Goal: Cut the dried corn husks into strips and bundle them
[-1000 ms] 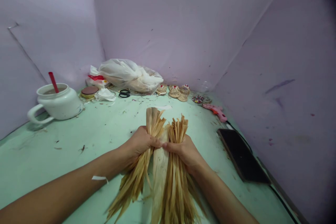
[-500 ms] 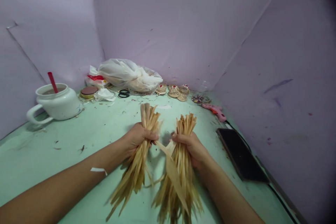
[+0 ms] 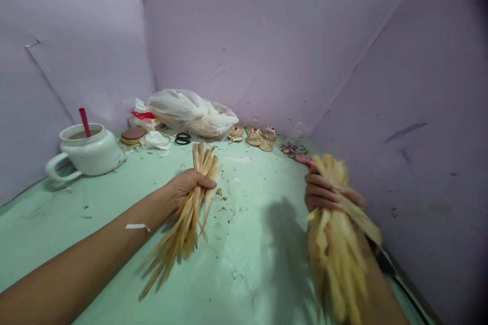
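My left hand is closed around a smaller bundle of dried straw-coloured leaf strips, whose loose ends fan down toward me over the green tabletop. Raised at the right, my right hand grips a thicker bundle of the same kind of strips. One broad strip sticks out sideways from it across the wrist. The right bundle is a little blurred and casts a shadow on the table. A thin white strip lies on my left forearm.
A white mug with a red straw stands at left. Along the back lie black-handled scissors, a tied plastic bag, small woven pieces and a bead dish. A pink glue gun is partly hidden. Walls enclose the table.
My hands have parted. The right one has swung right and up with its bundle, turned so the fingers' backs show, now covering the phone. The left bundle has shifted slightly left.
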Demonstrator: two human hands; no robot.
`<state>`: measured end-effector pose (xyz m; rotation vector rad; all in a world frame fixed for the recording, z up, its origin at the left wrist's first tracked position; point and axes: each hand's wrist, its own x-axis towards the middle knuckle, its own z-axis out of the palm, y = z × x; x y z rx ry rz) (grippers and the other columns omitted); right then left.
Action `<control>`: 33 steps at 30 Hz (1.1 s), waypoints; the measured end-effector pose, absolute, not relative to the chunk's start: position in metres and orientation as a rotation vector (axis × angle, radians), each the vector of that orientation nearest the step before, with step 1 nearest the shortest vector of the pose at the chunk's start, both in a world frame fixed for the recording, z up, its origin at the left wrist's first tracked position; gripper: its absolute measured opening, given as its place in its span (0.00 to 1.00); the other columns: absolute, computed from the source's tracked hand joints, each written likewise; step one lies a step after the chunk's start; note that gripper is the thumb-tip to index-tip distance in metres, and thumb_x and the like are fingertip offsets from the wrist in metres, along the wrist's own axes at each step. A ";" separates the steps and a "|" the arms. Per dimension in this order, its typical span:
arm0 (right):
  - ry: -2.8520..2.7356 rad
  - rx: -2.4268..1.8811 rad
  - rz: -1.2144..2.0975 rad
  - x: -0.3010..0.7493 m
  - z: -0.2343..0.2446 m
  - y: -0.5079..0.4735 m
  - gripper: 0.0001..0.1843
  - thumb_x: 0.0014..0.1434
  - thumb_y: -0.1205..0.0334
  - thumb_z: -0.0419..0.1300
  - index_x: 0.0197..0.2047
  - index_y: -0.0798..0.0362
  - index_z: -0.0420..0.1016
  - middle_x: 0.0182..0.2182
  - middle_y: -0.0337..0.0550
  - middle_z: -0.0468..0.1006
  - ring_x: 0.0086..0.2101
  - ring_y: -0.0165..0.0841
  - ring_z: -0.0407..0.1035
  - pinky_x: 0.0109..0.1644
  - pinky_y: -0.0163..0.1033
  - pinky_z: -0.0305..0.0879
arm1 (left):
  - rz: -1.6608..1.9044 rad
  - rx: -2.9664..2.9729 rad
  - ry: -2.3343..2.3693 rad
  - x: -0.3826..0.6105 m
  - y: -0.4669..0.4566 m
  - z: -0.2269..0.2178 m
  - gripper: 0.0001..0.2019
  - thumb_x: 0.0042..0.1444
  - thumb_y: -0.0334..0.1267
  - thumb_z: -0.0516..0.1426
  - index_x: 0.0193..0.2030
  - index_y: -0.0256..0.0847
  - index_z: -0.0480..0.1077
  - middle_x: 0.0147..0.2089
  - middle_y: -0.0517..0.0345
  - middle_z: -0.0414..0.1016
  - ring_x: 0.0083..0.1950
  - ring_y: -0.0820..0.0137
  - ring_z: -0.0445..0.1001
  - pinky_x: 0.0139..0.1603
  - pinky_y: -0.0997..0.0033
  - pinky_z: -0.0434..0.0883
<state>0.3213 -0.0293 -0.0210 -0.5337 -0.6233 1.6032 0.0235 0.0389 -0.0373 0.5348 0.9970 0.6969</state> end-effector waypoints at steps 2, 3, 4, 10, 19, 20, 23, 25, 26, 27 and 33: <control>-0.565 -0.605 1.747 0.296 -0.028 -0.032 0.15 0.39 0.70 0.65 0.33 0.53 0.69 0.22 0.31 0.68 0.20 0.18 0.62 0.22 0.20 0.61 | 0.652 0.634 1.007 0.031 0.028 -0.035 0.05 0.36 0.22 0.58 0.23 0.31 0.69 0.14 0.53 0.70 0.15 0.67 0.69 0.15 0.71 0.69; -0.537 -0.669 1.804 0.280 -0.033 -0.033 0.16 0.38 0.70 0.66 0.34 0.54 0.70 0.23 0.32 0.69 0.22 0.19 0.65 0.27 0.22 0.65 | 0.639 0.673 0.984 0.036 0.022 -0.034 0.05 0.35 0.23 0.59 0.24 0.31 0.70 0.15 0.54 0.71 0.16 0.67 0.70 0.17 0.70 0.70; -0.517 -0.769 1.820 0.263 -0.038 -0.035 0.19 0.38 0.70 0.66 0.37 0.54 0.71 0.23 0.33 0.71 0.23 0.21 0.67 0.30 0.25 0.66 | 0.632 0.697 0.938 0.040 0.016 -0.033 0.07 0.35 0.24 0.60 0.26 0.31 0.71 0.17 0.53 0.72 0.18 0.67 0.71 0.20 0.70 0.71; -0.656 -0.956 1.848 0.199 -0.059 -0.042 0.16 0.40 0.61 0.69 0.31 0.60 0.74 0.20 0.42 0.75 0.22 0.30 0.70 0.29 0.34 0.67 | 0.565 0.798 0.780 0.052 -0.004 -0.034 0.12 0.30 0.27 0.62 0.28 0.28 0.73 0.19 0.52 0.73 0.18 0.72 0.69 0.19 0.75 0.68; -0.319 -1.134 1.705 0.219 -0.040 -0.034 0.06 0.40 0.76 0.59 0.25 0.62 0.76 0.20 0.45 0.77 0.22 0.29 0.71 0.28 0.31 0.68 | 0.596 0.789 0.898 0.050 0.002 -0.038 0.14 0.30 0.27 0.63 0.30 0.28 0.73 0.25 0.49 0.75 0.22 0.71 0.71 0.19 0.76 0.68; -0.306 -1.149 1.697 0.220 -0.039 -0.035 0.05 0.40 0.76 0.59 0.24 0.62 0.76 0.18 0.43 0.76 0.21 0.28 0.71 0.28 0.30 0.68 | 0.614 0.772 0.908 0.050 0.003 -0.037 0.15 0.29 0.26 0.63 0.31 0.29 0.73 0.27 0.49 0.76 0.23 0.70 0.72 0.20 0.76 0.69; -0.356 -1.188 1.673 0.216 -0.040 -0.037 0.04 0.40 0.70 0.64 0.24 0.62 0.75 0.12 0.36 0.69 0.18 0.27 0.68 0.23 0.30 0.65 | 0.626 0.763 0.918 0.052 0.001 -0.036 0.17 0.28 0.25 0.62 0.31 0.29 0.73 0.27 0.50 0.76 0.23 0.70 0.72 0.20 0.75 0.69; -0.469 -1.175 1.617 0.210 -0.045 -0.039 0.10 0.37 0.65 0.68 0.24 0.61 0.74 0.12 0.35 0.68 0.16 0.26 0.65 0.21 0.30 0.63 | 0.606 0.793 0.872 0.054 -0.002 -0.036 0.17 0.28 0.25 0.61 0.32 0.28 0.73 0.26 0.49 0.76 0.24 0.70 0.72 0.21 0.75 0.68; -0.527 -1.161 1.578 0.207 -0.048 -0.040 0.12 0.35 0.64 0.70 0.24 0.61 0.74 0.13 0.36 0.69 0.16 0.26 0.64 0.20 0.31 0.62 | 0.593 0.811 0.840 0.055 -0.004 -0.035 0.17 0.29 0.25 0.61 0.33 0.28 0.73 0.26 0.49 0.76 0.24 0.70 0.72 0.21 0.75 0.68; -0.572 -1.152 1.542 0.205 -0.050 -0.040 0.14 0.34 0.63 0.71 0.24 0.60 0.73 0.13 0.36 0.69 0.16 0.25 0.63 0.20 0.31 0.61 | 0.581 0.828 0.812 0.056 -0.006 -0.035 0.17 0.29 0.25 0.61 0.33 0.28 0.73 0.26 0.49 0.76 0.24 0.70 0.72 0.22 0.75 0.68; -0.551 -1.171 1.398 0.202 -0.051 -0.040 0.16 0.30 0.64 0.71 0.22 0.58 0.70 0.13 0.34 0.68 0.15 0.26 0.61 0.20 0.33 0.61 | 0.540 0.911 0.834 0.059 -0.016 -0.032 0.15 0.29 0.23 0.60 0.31 0.33 0.72 0.22 0.57 0.73 0.21 0.72 0.69 0.23 0.74 0.68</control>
